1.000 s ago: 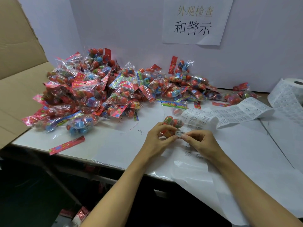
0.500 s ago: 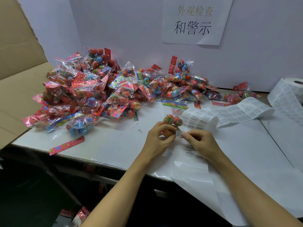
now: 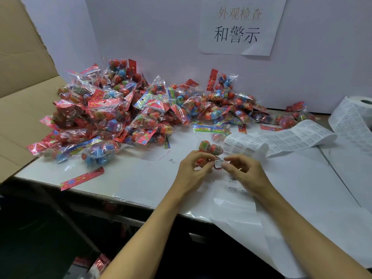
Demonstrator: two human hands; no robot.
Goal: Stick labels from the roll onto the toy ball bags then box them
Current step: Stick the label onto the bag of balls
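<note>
**Label meets bag at bench front**

Your left hand (image 3: 191, 174) has its fingers curled round a crinkly clear toy ball bag (image 3: 210, 150) of round red and green balls, held just above the bench (image 3: 141, 178) near its front edge. Your right hand (image 3: 244, 172) pinches a small white printed label (image 3: 218, 164) against the bag, thumb and forefinger together, other fingers loosely curled. Behind your hands, a glossy label strip (image 3: 281, 138) curls toward the paper roll (image 3: 356, 115) at the right edge. A pile of cellophane bags (image 3: 120, 113) with red card headers fills the back left. A cardboard box (image 3: 22, 93) sits off the left edge. A paper sign (image 3: 239, 27) hangs on the back wall.
</note>
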